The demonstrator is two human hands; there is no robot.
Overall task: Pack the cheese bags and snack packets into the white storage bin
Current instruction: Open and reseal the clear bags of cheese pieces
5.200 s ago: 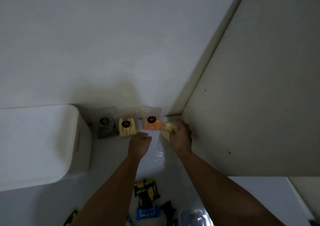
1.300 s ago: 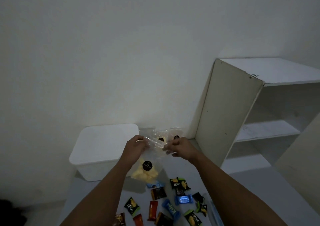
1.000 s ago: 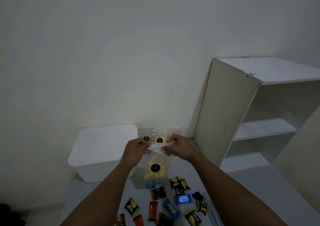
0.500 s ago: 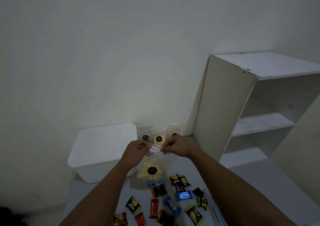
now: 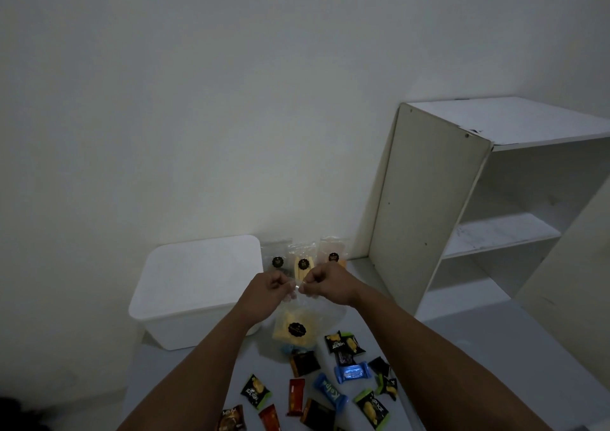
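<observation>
My left hand [image 5: 269, 290] and right hand [image 5: 325, 283] pinch the top edge of a clear cheese bag [image 5: 297, 326], which hangs long-axis down over the table. The white storage bin [image 5: 198, 285] sits at nine o'clock, lid on, nearer my left hand.

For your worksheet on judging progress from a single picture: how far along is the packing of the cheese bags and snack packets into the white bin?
Nothing shown as packed: the white storage bin sits with its inside hidden from view. In hand: the left hand and right hand pinch the top of one clear cheese bag, which hangs above the table. Left: three cheese bags stand against the wall and the snack packets lie scattered on the table.
</observation>
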